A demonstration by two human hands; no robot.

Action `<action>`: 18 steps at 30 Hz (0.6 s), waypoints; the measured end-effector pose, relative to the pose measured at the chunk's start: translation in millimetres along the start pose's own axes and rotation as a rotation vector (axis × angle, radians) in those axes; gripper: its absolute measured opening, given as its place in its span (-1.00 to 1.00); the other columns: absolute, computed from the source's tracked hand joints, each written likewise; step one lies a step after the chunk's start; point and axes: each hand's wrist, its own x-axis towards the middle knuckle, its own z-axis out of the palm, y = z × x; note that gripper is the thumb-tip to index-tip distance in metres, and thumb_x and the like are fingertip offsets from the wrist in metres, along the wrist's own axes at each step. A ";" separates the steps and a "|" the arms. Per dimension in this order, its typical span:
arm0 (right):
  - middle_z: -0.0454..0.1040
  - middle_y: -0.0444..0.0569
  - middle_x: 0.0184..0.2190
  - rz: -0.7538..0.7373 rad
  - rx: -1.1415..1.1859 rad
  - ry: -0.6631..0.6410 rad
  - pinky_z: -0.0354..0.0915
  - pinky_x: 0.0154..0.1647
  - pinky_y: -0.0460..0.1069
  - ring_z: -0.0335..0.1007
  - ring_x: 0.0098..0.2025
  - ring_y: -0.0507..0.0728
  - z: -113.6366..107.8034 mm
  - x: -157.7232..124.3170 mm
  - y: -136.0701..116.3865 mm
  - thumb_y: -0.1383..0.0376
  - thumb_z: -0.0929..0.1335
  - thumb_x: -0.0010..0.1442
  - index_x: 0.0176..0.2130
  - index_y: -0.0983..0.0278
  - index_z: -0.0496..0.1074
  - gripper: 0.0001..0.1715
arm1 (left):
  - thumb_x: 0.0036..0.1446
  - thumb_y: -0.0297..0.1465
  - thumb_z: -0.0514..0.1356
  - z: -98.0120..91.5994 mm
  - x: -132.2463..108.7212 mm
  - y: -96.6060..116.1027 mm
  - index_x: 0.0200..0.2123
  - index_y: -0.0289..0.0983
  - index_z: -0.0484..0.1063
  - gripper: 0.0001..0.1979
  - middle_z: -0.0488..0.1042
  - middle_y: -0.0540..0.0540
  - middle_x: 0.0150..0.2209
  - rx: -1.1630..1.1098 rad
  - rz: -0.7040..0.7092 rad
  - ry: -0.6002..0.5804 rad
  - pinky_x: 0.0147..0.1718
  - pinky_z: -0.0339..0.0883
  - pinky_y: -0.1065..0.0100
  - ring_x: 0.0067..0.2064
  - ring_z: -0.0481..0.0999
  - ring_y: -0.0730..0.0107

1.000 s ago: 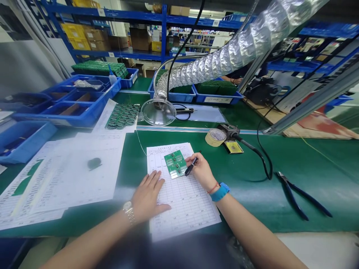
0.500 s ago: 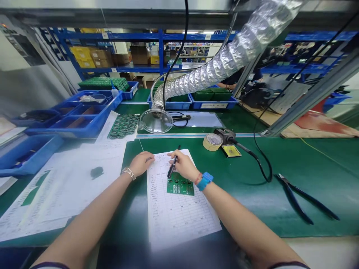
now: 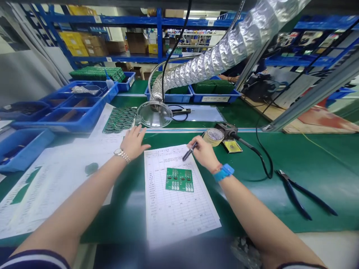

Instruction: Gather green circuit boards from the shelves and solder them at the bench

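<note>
My right hand (image 3: 206, 151) grips a black pen (image 3: 190, 151) over the upper right of a printed form (image 3: 182, 213). On that form lies a green circuit board (image 3: 180, 179) with small dark parts. My left hand (image 3: 134, 142) has its fingers spread and holds nothing; it is beyond the form's upper left corner, near a batch of small green circuit boards (image 3: 120, 119) on white paper. A round clear fume hood (image 3: 155, 113) stands just past the left fingers.
A silver duct (image 3: 213, 56) hangs down to the hood. Blue bins (image 3: 67, 112) line the left. At right are a yellowish roll (image 3: 213, 136), a soldering iron stand (image 3: 226, 130) and long-handled pliers (image 3: 294, 190). More papers (image 3: 67, 183) spread at left.
My left hand has left the form's corner, moving left and up with fingers opening. My right hand has moved right with the pen, uncovering the circuit board.
</note>
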 end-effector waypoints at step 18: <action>0.40 -0.05 -0.44 -0.083 0.178 -0.452 0.23 -0.27 0.04 0.30 -0.31 0.12 18.3 -40.1 -24.5 0.12 0.28 0.12 -0.46 0.25 0.27 -0.74 | -0.15 0.10 0.12 20.6 -81.6 61.1 0.21 -0.42 -0.14 0.01 -0.09 -0.39 0.24 -0.229 0.081 -0.313 0.15 -0.09 -0.03 0.25 -0.10 -0.03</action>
